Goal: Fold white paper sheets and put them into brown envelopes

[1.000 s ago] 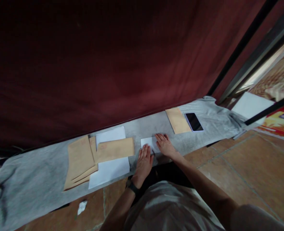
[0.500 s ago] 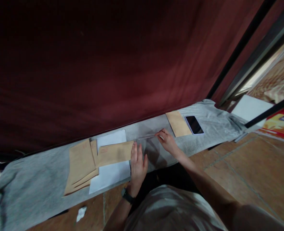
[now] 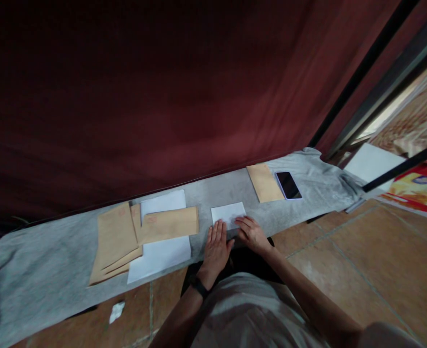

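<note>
A small folded sheet of white paper (image 3: 228, 211) lies flat on the grey cloth in front of me. My left hand (image 3: 218, 244) rests palm down at its near left edge, fingers stretched out over the paper. At the near right corner, my right hand (image 3: 251, 234) has its bent fingers closed on the paper's edge; the thumb is mostly hidden. To the left, a brown envelope (image 3: 170, 224) lies across larger white sheets (image 3: 163, 258). More brown envelopes (image 3: 117, 237) overlap in a loose stack beside it.
Another brown envelope (image 3: 265, 183) and a phone (image 3: 289, 185) lie to the right on the cloth-covered bench (image 3: 47, 270). A dark red panel (image 3: 163, 106) rises behind. A crumpled white tissue (image 3: 117, 312) is on the tiled floor. Black bars (image 3: 362, 72) stand at the right.
The white paper, seen edge-on in my right hand before, now lies flat. My right hand has come down and nearer; my left hand has shifted right, off the brown envelope's end.
</note>
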{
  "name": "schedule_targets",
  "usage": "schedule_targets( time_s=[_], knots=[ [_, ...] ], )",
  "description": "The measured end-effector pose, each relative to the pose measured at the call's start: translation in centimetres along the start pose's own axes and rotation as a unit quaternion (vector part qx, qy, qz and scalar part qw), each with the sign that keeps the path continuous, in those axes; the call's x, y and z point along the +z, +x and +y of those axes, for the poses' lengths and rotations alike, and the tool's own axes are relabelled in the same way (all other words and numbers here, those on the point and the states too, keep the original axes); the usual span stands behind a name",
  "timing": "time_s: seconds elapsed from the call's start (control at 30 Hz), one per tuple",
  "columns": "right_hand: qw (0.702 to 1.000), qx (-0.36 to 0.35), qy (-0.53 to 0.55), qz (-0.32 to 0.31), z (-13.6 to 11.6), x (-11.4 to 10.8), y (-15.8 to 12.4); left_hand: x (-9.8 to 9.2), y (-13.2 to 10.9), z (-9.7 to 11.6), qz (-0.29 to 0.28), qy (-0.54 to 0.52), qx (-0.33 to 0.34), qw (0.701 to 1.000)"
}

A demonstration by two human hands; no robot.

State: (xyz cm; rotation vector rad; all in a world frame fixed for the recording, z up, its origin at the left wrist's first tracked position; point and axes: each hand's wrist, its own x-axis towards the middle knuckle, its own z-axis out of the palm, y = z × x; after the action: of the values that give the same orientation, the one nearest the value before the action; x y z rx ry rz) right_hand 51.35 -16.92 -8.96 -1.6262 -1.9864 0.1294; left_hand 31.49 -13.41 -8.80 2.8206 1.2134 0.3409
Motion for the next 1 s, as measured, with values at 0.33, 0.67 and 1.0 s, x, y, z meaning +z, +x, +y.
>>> schedule_targets(
  time_s=[0.33, 0.67, 1.0],
  knots=[
    [0.991, 0.040, -0.119, -0.045, -1.8, 1.9, 1.4, 0.4, 1.2, -0.3, -0.008, -0.002, -0.026, 1.000],
    [0.984, 0.100, -0.148, -0.018, 1.4, 0.5, -0.7, 0.8, -0.2, -0.9, 0.023, -0.007, -0.062, 0.998],
    [0.988, 0.104, -0.112, -0.007, 0.0, 1.2, 2.0, 0.5, 3.6, 0.0, 0.018, -0.006, -0.038, 0.999]
  ],
)
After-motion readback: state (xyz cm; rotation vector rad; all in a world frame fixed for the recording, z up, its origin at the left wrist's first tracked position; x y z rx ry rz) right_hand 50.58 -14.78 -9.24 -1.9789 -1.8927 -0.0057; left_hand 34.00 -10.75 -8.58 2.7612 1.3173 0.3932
